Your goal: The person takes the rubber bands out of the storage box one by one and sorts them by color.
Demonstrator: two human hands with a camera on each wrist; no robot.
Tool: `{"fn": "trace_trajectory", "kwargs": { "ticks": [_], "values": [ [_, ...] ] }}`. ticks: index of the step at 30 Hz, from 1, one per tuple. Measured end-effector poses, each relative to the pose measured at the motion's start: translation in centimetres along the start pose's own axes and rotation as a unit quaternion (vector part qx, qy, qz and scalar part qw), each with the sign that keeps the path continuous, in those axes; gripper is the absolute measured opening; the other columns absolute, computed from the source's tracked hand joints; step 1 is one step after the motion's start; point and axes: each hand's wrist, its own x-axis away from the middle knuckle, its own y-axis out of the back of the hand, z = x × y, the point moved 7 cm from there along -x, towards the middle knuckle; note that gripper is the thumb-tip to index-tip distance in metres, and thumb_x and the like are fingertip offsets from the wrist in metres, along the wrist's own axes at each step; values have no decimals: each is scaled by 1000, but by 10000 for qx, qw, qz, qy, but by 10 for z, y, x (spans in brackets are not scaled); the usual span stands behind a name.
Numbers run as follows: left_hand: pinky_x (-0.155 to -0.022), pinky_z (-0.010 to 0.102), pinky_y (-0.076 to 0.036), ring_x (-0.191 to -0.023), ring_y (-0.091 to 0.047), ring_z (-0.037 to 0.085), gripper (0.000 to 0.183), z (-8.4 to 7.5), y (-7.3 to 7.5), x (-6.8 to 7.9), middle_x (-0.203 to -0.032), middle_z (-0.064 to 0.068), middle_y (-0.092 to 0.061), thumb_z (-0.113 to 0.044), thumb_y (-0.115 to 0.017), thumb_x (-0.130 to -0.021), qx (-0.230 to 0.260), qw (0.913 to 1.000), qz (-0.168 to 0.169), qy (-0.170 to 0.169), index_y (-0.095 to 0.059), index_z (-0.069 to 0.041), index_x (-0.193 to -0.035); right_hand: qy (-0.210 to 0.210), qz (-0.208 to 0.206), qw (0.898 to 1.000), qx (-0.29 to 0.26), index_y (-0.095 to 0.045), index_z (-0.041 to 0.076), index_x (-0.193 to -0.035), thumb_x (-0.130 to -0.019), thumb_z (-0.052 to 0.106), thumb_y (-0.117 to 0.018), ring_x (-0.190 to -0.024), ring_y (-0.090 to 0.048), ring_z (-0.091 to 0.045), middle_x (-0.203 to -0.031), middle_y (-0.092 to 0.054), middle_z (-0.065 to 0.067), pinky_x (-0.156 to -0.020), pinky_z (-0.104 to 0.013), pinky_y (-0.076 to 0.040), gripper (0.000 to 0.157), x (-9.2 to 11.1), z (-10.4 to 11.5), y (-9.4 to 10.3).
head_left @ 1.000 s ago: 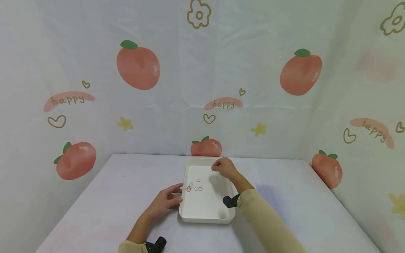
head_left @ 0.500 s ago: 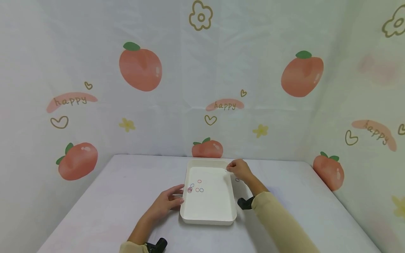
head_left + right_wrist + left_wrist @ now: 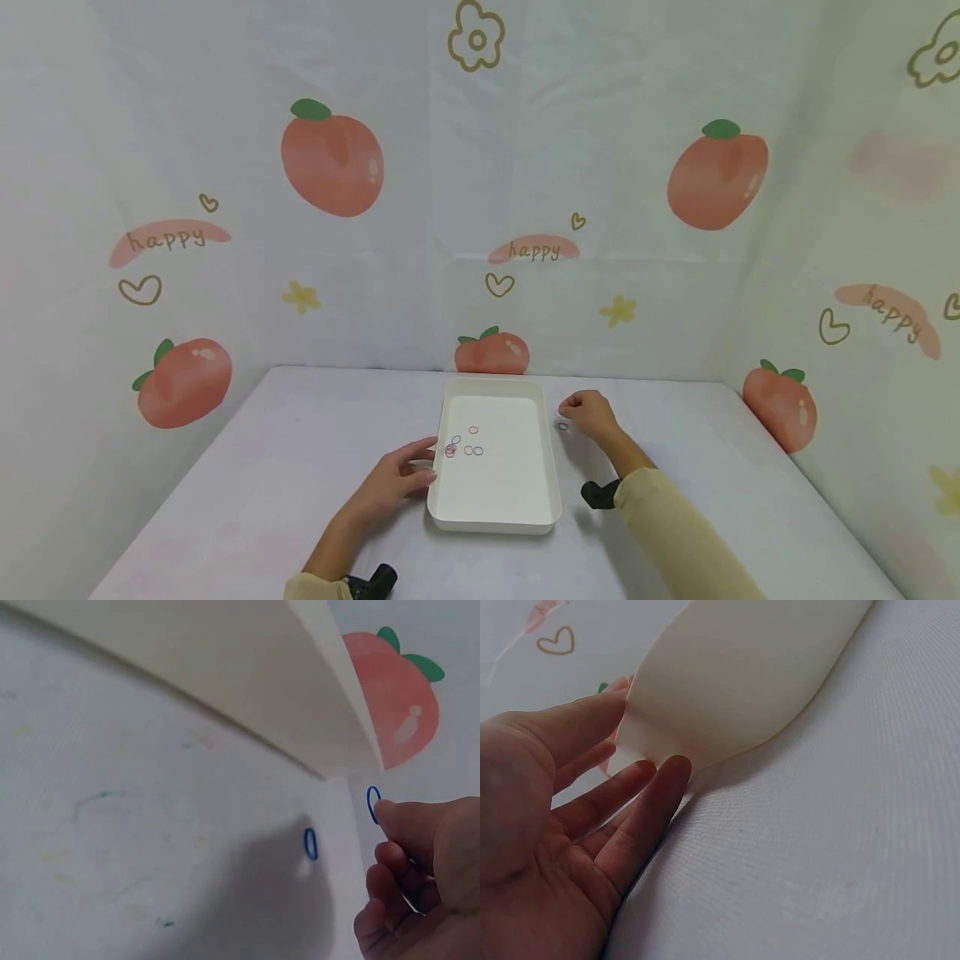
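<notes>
A white rectangular tray rests on the table. Several thin rings lie in its left half, among them a red ring and a blue ring. My left hand touches the tray's left side with fingers extended, the fingertips against the outer wall in the left wrist view. Beyond the tray's right side, my right hand pinches a thin blue ring between thumb and finger, raised above the tabletop. Another blue ring lies on the table just below it, apart from the held one.
The white-covered table reaches back to a white wall cloth printed with fruit, hearts and words. Each wrist wears a black device, such as the right one. Faint coloured marks show on the tabletop in the right wrist view.
My right hand has carried its ring from above the tray's far right part over the right rim and down beside the tray. The left hand stays at the tray's left side.
</notes>
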Motion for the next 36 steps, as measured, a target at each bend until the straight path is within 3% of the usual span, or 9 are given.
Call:
{"fn": "trace_trajectory", "kwargs": {
  "ticks": [10, 19, 36],
  "values": [
    [-81, 38, -56, -106, -63, 31, 60, -1, 0, 0, -130, 22, -53, -11, -68, -91, 20, 10000, -8, -1, -43, -1, -144, -182, -72, 9998, 69, -70, -3, -82, -85, 7, -68, -72, -53, -21, -76, -64, -5, -62, -30, -43, 10, 6, -20, 5],
    [-82, 36, -56, -106, -63, 29, 59, -2, 0, 1, -129, 21, -53, -12, -68, -91, -58, 10000, -42, 52, -44, -3, -144, -660, 37, 9976, 215, -69, -4, -83, -85, 5, -68, -71, -53, -22, -78, -63, -10, -57, -27, -43, 10, 4, -32, 3],
    [-82, 37, -55, -107, -62, 30, 60, 0, 1, 0, -130, 21, -53, -12, -68, -91, -77, 10000, -13, 36, -44, -2, -144, -709, 8, 9965, 438, -69, -3, -78, -84, 3, -68, -70, -53, -21, -74, -63, -7, -58, -28, -42, 8, 5, -30, 1]
  ]
}}
